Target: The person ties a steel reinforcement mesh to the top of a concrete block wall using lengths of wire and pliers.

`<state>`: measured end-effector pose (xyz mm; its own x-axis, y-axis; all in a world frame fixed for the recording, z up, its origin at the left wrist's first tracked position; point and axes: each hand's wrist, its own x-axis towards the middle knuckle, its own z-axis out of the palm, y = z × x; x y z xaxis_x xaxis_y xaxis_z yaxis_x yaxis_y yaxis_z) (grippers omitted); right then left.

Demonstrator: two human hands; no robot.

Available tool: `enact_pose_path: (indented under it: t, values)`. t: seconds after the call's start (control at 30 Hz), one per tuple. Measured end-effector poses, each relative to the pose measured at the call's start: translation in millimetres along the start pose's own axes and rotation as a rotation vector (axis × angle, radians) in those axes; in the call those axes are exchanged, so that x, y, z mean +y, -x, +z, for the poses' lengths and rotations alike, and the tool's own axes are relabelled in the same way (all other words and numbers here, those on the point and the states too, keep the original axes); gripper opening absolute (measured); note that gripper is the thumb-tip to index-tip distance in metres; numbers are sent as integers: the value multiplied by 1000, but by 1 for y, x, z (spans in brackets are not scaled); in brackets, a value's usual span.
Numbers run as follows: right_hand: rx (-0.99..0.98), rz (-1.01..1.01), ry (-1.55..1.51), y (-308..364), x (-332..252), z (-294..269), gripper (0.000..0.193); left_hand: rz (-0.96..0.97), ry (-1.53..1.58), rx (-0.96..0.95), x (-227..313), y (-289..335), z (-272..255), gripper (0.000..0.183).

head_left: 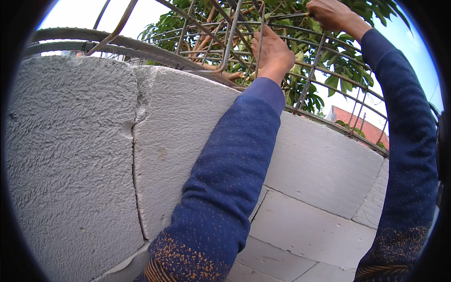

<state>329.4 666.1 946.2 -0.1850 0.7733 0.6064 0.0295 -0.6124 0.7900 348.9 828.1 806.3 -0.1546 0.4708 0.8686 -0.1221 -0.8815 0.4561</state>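
A cage of steel rebar (315, 70), made of long bars and bent square stirrups, runs along the top of a pale block wall (324, 160). My left hand (275, 55) is raised among its bars, fingers curled closed beside an upright stirrup leg that crosses in front of them. What those fingers pinch is hidden. Higher and to the right, my right hand (329, 15) is closed in a fist around the handle of a slim dark metal tool (292, 16) with a touch of yellow at the grip. The tool points left toward the upper bars above my left hand; its tip cannot be made out.
Leafy branches (206, 42) stand behind and among the bars. A rough grey block (70, 141) fills the left side, with an open vertical joint beside it. Beyond the wall at the right shows a red tiled roof (359, 123).
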Motion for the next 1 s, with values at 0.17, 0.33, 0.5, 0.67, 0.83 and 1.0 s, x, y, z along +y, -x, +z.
enact_pose_path:
  t: [0.17, 0.33, 0.5, 0.67, 0.83, 1.0]
  values:
    - [-3, 126, -104, 6, -25, -31, 15, 29, 21, 30, -4, -2, -1, 74]
    - [-99, 132, -272, 7, -29, -23, 20, 18, 61, -13, -4, 1, -2, 78]
    - [-203, 181, -280, 3, -37, -19, 30, 23, 45, 14, -5, 1, -4, 77]
    - [-174, 323, -338, 1, -49, 1, 38, 27, 57, -8, -7, 0, -7, 76]
    - [-144, 246, -355, -8, -18, 36, 33, 41, 58, 5, -4, 3, -3, 77]
    - [-149, 295, -384, -9, -36, 23, 34, 36, 62, 34, -7, 0, -2, 74]
